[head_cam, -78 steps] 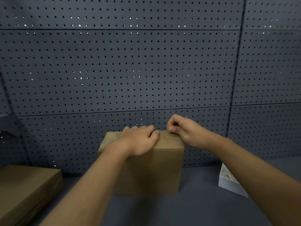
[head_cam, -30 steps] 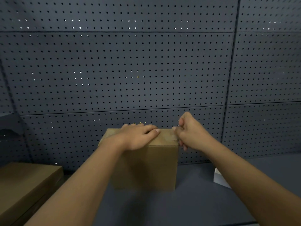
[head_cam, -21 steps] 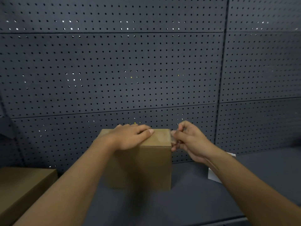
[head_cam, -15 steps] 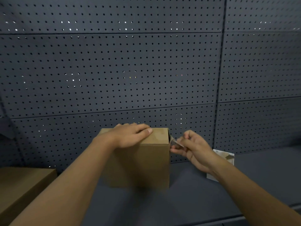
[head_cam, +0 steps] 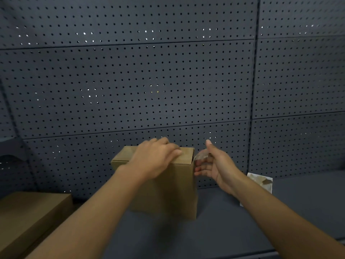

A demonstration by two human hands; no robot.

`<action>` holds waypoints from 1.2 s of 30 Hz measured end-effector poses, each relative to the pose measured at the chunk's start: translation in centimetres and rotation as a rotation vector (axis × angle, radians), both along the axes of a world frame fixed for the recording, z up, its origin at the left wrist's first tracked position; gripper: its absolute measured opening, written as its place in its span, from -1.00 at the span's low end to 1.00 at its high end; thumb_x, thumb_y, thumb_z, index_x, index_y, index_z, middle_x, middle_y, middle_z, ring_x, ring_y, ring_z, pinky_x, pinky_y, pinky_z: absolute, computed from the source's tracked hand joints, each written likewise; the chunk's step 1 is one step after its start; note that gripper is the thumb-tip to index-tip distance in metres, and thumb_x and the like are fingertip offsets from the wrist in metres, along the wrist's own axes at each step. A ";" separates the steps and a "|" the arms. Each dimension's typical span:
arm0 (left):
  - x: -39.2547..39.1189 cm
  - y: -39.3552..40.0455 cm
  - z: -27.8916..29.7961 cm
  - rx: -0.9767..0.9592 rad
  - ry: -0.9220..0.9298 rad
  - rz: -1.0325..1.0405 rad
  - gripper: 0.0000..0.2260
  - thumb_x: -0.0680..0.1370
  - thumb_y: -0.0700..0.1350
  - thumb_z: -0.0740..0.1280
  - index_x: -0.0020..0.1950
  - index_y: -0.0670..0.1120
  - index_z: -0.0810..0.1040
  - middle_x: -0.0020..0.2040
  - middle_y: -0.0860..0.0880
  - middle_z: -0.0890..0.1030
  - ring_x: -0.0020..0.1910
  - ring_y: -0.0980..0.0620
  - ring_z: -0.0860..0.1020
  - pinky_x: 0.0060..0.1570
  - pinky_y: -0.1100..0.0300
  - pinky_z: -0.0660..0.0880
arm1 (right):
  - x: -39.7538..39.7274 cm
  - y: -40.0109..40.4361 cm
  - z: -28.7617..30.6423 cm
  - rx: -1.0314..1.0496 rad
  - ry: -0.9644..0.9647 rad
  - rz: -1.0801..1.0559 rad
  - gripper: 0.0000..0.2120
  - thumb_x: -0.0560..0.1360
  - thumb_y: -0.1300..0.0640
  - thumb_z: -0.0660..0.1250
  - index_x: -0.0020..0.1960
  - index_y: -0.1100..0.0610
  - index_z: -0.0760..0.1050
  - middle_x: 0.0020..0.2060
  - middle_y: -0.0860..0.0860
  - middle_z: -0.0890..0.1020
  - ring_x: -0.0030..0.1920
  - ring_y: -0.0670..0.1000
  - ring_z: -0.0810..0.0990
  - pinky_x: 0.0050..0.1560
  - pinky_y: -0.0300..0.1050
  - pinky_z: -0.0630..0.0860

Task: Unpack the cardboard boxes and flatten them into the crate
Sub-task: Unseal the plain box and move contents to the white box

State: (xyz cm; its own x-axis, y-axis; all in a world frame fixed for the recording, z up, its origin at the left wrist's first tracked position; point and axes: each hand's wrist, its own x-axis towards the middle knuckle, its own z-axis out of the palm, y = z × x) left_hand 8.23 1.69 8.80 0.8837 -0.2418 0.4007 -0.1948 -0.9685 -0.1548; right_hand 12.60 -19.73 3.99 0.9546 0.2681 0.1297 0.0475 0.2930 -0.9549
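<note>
A tall brown cardboard box (head_cam: 168, 193) stands upright on the dark shelf, close to the pegboard wall. My left hand (head_cam: 155, 157) lies flat on its top, fingers reaching to the right edge. Just right of the box's top corner, my right hand (head_cam: 212, 164) pinches a strip of clear tape (head_cam: 200, 156) that is peeled off the top and still joins the corner. The box's flaps are closed.
A flat brown cardboard box (head_cam: 28, 217) lies at the left on the shelf. A small white box (head_cam: 261, 184) sits behind my right forearm. The dark pegboard wall (head_cam: 130, 90) rises right behind the shelf (head_cam: 186, 238).
My right hand picked at the top right edge, then pulled the tape off to the right and down. The left hand stayed on the box top. The view shifted slightly right.
</note>
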 end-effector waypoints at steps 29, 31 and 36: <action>-1.7 -3.4 1.2 -1.028 0.032 -0.115 -0.39 0.63 0.43 -0.11 0.59 0.21 0.26 0.49 0.03 0.42 0.44 0.06 0.40 0.39 0.01 0.34 | -1.5 4.4 11.4 -0.217 -0.468 -0.051 -0.87 0.59 0.34 0.32 0.05 0.21 0.62 -0.21 0.10 0.64 -0.21 -0.03 0.61 -0.11 -0.19 0.59; -2.1 -3.0 0.3 -1.105 0.064 -0.101 -0.41 0.65 0.39 -0.11 0.61 0.18 0.24 0.53 0.05 0.39 0.42 0.10 0.37 0.37 0.07 0.30 | -1.0 5.7 11.8 -0.352 -0.434 -0.015 -0.86 0.58 0.33 0.32 -0.01 0.17 0.63 -0.21 0.11 0.64 -0.21 0.02 0.60 -0.10 -0.14 0.59; -2.1 -0.2 -2.6 -1.170 -0.003 -0.064 -0.51 0.70 0.26 -0.05 0.65 0.28 0.11 0.62 0.07 0.23 0.55 0.07 0.25 0.54 -0.02 0.19 | -0.7 8.0 9.3 -0.421 -0.390 0.115 -0.87 0.54 0.34 0.36 0.01 0.16 0.62 -0.23 0.08 0.66 -0.28 -0.03 0.61 -0.23 -0.19 0.54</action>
